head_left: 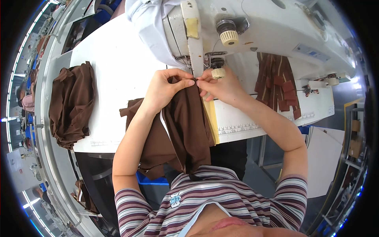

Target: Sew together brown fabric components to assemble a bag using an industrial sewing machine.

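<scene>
Just below the needle area of the white sewing machine [278, 23], my left hand [166, 87] pinches the top of the brown fabric piece [187, 122] between thumb and fingers. My right hand [221, 89] is right beside it, thumb and forefinger pinched on the edge of that fabric at the top of a zipper [206, 114]. A pale yellow strip [214, 128] runs alongside the zipper down to the table edge. The fabric drapes over the edge toward my lap. The needle itself and my fingertips' exact grip are partly hidden by the machine head.
A crumpled brown fabric pile [71, 104] lies on the white tabletop [110, 67] at left. Brown zippers [276, 83] lie at right under the machine arm. A white cloth [146, 15] hangs over the machine's left. A board [319, 162] stands lower right; co-workers [27, 102] are at far left.
</scene>
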`<state>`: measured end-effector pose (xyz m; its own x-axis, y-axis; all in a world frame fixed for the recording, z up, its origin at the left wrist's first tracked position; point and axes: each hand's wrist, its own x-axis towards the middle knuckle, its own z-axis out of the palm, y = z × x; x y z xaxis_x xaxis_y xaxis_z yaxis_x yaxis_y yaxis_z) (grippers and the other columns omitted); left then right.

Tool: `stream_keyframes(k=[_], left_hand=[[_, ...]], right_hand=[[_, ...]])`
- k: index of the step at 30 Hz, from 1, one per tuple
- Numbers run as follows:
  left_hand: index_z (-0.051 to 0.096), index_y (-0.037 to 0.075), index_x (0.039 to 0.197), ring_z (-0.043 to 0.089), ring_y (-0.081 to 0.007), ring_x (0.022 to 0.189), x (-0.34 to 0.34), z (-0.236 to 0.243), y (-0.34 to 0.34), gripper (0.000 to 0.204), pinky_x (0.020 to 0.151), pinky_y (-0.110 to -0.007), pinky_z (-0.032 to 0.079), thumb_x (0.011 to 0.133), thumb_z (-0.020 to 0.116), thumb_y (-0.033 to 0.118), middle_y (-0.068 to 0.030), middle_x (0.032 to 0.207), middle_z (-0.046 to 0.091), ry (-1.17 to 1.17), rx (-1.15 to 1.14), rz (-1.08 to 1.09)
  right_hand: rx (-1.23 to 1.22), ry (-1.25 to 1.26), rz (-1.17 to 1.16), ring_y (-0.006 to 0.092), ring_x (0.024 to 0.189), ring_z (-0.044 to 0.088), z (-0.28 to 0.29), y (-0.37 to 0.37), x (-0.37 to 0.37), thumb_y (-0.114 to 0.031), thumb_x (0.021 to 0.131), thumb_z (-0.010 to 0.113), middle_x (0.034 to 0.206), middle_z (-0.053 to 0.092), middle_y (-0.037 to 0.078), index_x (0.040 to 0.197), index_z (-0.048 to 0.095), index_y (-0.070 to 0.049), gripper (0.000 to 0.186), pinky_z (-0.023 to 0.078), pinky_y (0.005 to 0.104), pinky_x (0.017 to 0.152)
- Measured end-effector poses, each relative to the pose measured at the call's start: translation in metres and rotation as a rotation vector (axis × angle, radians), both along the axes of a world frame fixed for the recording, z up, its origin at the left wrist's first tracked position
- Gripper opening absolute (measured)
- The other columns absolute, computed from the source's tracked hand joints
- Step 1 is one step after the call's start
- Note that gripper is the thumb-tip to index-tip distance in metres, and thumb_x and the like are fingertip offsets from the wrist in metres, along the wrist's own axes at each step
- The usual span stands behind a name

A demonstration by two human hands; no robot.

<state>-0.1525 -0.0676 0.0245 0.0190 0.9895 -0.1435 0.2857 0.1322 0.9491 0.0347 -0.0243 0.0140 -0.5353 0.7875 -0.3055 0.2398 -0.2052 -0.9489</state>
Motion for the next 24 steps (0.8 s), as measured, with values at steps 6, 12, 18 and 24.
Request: stream_keyframes(k=[6,12,18,24], left_hand=[[0.072,-0.003,0.093,0.060,-0.0083,0.077,-0.001,0.001,-0.001,0.016,0.073,-0.023,0.048,0.081,0.074,0.008,-0.0062,0.084,0.071,0.014,0.013,-0.006],[0.072,-0.004,0.091,0.060,-0.0092,0.076,0.002,0.001,0.001,0.016,0.074,-0.024,0.049,0.081,0.074,0.007,-0.0068,0.083,0.071,0.025,0.025,0.007],[0.074,0.003,0.090,0.059,-0.0102,0.068,-0.002,-0.007,0.011,0.013,0.068,-0.025,0.049,0.077,0.073,0.007,-0.0051,0.077,0.070,0.259,0.146,-0.048],[0.071,0.002,0.093,0.063,-0.0157,0.080,0.002,0.000,0.022,0.028,0.075,-0.031,0.049,0.075,0.079,0.021,-0.0086,0.090,0.071,0.491,-0.052,0.081]], right_hand=[[0.006,-0.011,0.015,0.0143,0.069,0.068,-0.002,0.002,-0.001,-0.013,0.087,0.062,0.081,0.068,0.010,0.098,0.065,0.003,0.020,0.058,0.0269,0.056],[0.009,-0.026,0.003,0.0140,0.067,0.068,-0.002,0.003,0.001,-0.013,0.086,0.063,0.079,0.068,0.010,0.097,0.065,0.004,0.020,0.058,0.0267,0.055],[0.177,-0.139,0.004,0.0136,0.066,0.065,-0.009,-0.001,0.003,-0.019,0.085,0.067,0.081,0.065,0.007,0.093,0.066,0.001,0.022,0.054,0.0272,0.051],[1.470,-0.345,0.216,0.0146,0.072,0.061,-0.028,-0.015,0.018,-0.026,0.079,0.070,0.090,0.063,0.000,0.105,0.065,-0.007,0.032,0.051,0.0293,0.057]])
